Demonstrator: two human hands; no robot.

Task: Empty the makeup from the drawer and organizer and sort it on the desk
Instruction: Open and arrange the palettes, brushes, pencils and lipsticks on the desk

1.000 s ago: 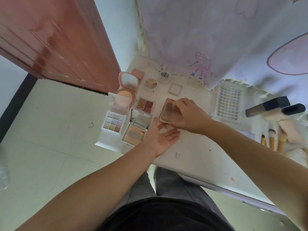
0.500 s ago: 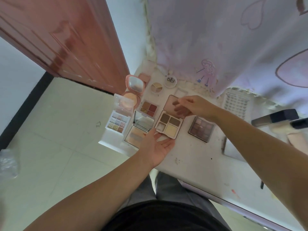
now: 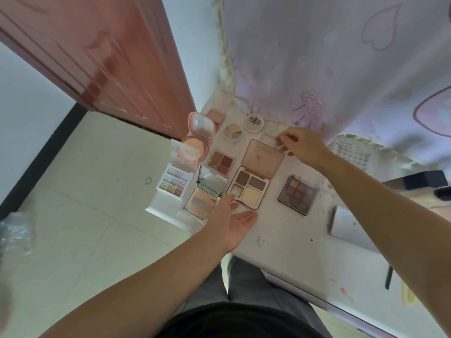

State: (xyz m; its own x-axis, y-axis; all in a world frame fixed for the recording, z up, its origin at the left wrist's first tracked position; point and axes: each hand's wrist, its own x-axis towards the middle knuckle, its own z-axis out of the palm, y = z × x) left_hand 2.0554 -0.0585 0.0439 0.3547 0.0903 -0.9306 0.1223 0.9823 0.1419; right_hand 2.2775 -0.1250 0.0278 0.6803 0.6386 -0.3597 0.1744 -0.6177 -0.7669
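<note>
- White desk (image 3: 290, 242) holds a spread of makeup, most of it grouped at the far-left corner by the red-brown door (image 3: 102, 57).
- Left hand (image 3: 231, 222) lies palm-up on the desk, fingers straight & relaxed, holding nothing; fingertips sit just beside the near-left corner of the 4-pan palette (image 3: 249, 189), cannot tell if touching.
- 4-pan palette is open: 2 brown pans, 1 pale glittery, 1 cream; its pinkish clear lid (image 3: 262, 158) is tilted back toward the curtain.
- Right hand (image 3: 301, 145) is at the lid's far-right corner, fingers curled, thumb & forefinger pinched close at the lid edge; looks like it holds the lid but contact is partly blurred.
- Right of it, apart: dark 9-pan palette (image 3: 298, 194), closed under a clear cover.
- Left of it: red-brown quad (image 3: 220, 161), mirrored palette (image 3: 206, 192) w/ peach pans, pastel 9-pan palette (image 3: 174, 182) at the desk edge.
- Further back: pink compact (image 3: 199, 134) open w/ mirror up, round pan (image 3: 233, 130) of beige shades, white round jar (image 3: 253, 121).
- Lilac curtain (image 3: 341, 57) w/ hearts hangs behind the desk.
- Far right, blurred: white gridded tray (image 3: 352, 151), dark bottle (image 3: 424, 180).
</note>
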